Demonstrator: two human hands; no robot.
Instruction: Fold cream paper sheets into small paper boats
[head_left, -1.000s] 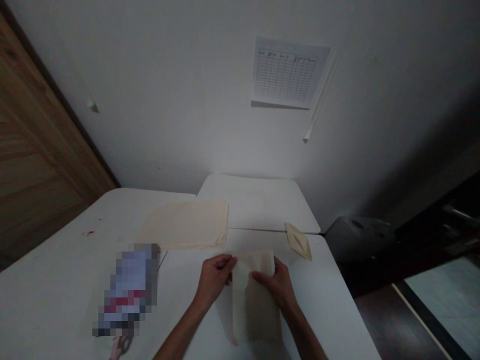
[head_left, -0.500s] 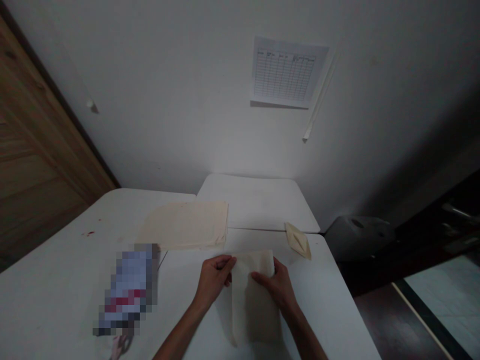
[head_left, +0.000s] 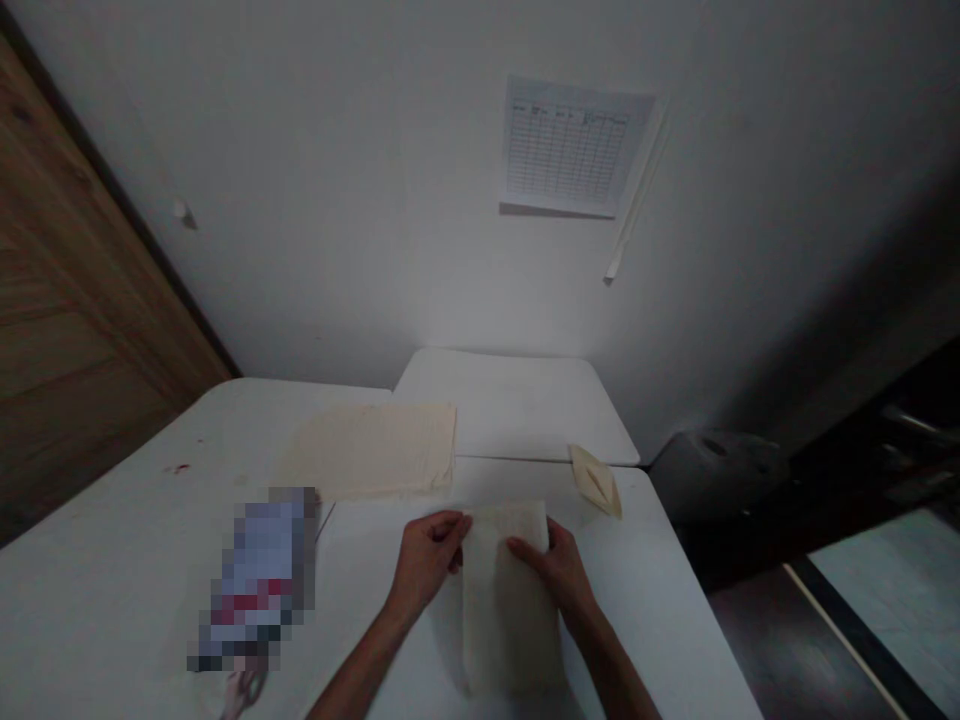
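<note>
Between my hands is a cream rectangular piece (head_left: 510, 620), thin like paper or cloth; I cannot tell which. Its long sides run toward me over the white table (head_left: 390, 560). My left hand (head_left: 431, 555) pinches its far left corner between thumb and fingers. On the far right edge, my right hand (head_left: 551, 565) grips it with the thumb on top and the fingers behind. To the left and farther back lies a stack of cream sheets (head_left: 375, 450). A small folded cream piece (head_left: 597, 482) rests beyond my right hand.
A blurred-out blue and white item (head_left: 259, 565) lies at the left, beside what looks like pink scissor handles (head_left: 244, 685). A printed sheet (head_left: 566, 150) hangs on the wall. A grey rounded object (head_left: 712, 475) stands right of the table; a wooden door (head_left: 67, 270) is at left.
My right thumb has shifted very slightly on the cream piece, and the piece's near left corner lies flatter. Both hands otherwise stay in place.
</note>
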